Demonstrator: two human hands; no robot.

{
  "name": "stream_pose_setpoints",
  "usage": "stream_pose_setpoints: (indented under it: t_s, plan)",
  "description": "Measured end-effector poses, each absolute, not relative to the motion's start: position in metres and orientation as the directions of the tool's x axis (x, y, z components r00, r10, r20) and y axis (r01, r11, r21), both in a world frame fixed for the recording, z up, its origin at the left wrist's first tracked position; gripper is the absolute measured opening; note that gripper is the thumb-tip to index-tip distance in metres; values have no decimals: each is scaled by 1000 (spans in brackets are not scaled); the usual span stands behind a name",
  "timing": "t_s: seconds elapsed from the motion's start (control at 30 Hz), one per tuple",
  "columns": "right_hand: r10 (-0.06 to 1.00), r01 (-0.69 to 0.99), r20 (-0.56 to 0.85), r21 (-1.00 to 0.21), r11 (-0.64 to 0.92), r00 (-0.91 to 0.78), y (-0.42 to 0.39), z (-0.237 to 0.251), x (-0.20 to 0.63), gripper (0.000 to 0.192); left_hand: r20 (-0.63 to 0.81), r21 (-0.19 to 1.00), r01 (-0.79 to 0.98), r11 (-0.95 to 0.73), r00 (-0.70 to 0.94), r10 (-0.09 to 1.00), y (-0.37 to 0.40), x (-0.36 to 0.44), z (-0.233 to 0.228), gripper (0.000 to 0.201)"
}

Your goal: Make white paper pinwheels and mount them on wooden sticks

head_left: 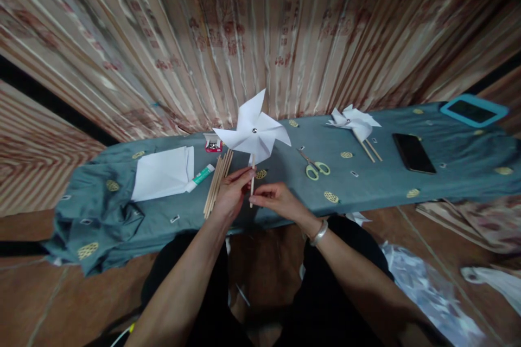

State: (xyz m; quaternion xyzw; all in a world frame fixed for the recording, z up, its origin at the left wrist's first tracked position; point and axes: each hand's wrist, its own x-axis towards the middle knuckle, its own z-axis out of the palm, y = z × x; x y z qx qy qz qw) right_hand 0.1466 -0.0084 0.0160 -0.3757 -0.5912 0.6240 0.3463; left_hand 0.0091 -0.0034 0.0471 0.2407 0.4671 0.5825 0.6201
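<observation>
Over the near edge of the worktop (366,184), draped in blue-grey cloth, both hands hold a white paper pinwheel (253,131) upright by its thin wooden stick. Left hand (231,192) pinches the stick with closed fingers; right hand (279,200) grips its lower end likewise. Just left lie spare sticks (216,181), a glue tube (202,174) and white paper (163,173); scissors (315,167), another pinwheel (353,120) and a phone (413,153) lie to the right
</observation>
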Motion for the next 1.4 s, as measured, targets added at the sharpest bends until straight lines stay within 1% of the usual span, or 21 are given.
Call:
stream_pose_setpoints:
  t_s: [0.17,0.33,0.47,0.5,0.57,0.63,0.67,0.77,0.87,1.0,1.4]
  plan:
    - [883,40,-13,-999,6,-470,-10,10,142,40,-285,850,-486,204,-98,953,-4,10,47,37]
    - [898,66,21,-996,55,-439,-9,10,147,37,-292,890,-395,229,-108,950,-7,8,45,36]
    - [898,69,12,-997,47,-439,-4,13,158,36,-306,898,-361,251,-105,946,-8,6,44,39]
    - [914,48,11,-998,33,-405,-2,14,161,36,-304,899,-360,249,-103,947,-8,6,44,39]
    - [964,-35,10,-999,0,-267,5,15,166,34,-298,904,-349,248,-96,950,-8,6,43,40]
    - [993,-159,-6,-987,-26,-121,13,16,169,34,-300,907,-333,257,-86,950,-9,6,43,40]
    - [997,-223,-15,-974,-33,-78,17,16,169,36,-303,908,-327,262,-81,949,-9,7,43,40]
    - [998,-368,-22,-929,-39,-50,23,15,166,44,-306,907,-322,271,-64,950,-10,9,42,40]
    - [998,-421,-20,-906,-43,-60,25,15,162,41,-313,903,-328,278,-58,948,-11,11,42,40]
    - [997,-392,-13,-919,-40,-73,25,19,162,34,-319,898,-331,289,-38,947,-11,12,43,40]
    - [998,-349,-35,-936,-48,-44,22,30,167,35,-322,903,-314,295,-38,946,-11,14,40,40]
